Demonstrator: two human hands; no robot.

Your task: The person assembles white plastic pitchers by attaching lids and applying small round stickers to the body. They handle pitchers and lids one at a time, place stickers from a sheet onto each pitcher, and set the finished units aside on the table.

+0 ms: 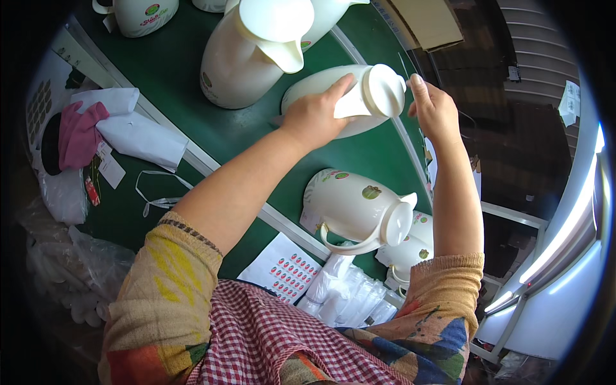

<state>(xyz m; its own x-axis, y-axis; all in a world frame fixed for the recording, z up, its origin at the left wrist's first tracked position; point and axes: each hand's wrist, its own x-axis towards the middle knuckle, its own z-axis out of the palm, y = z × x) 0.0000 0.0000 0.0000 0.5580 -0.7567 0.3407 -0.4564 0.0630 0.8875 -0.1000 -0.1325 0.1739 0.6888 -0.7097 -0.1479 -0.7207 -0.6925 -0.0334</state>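
A white vacuum jug (pixel 314 85) lies tilted on its side on the green work surface, its round lid (pixel 386 91) toward the right. My left hand (pixel 319 114) is closed around its handle, with the thumb over the top. Just right of the lid, my right hand (pixel 435 109) is raised with its fingers curled in and the thumb against them. Whatever those fingers hold, if anything, is hidden. Nearer to me lies another white jug (pixel 353 200) with printed decorations and a curved handle. A large white jug (pixel 240 58) stands upright behind my left hand.
More jugs (pixel 144 16) stand at the far left. A sheet of small round stickers (pixel 292 268) and clear plastic bags (pixel 346 292) lie close to me. Pink cloth (pixel 80 135) and white paper (pixel 144 135) are at left. A cardboard box (pixel 427 22) is at far right.
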